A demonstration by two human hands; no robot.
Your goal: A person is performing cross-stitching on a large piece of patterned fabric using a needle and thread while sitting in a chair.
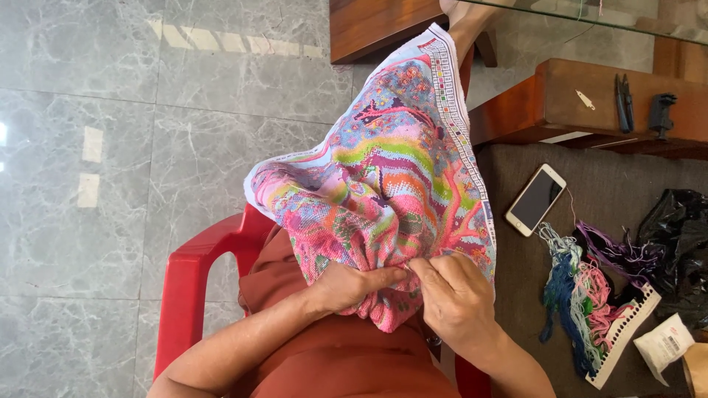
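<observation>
Right-hand fingertips [422,267] are pinching closed on the bunched cross-stitch cloth [391,184] in the lap, apparently mid-stitch, though no needle shows. The left hand [350,286] is gripping the fold beside them. Pulling the thread through likely calls for keeping that patch taut.

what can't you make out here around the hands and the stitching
Head view:
- Needle: too small, hidden where right hand pinches the cross-stitch cloth.
- Left hand fingertips: buried in bunched cloth.
- White packet and black bag: cut by right edge.
- Small tools on wooden table: too small.
</observation>
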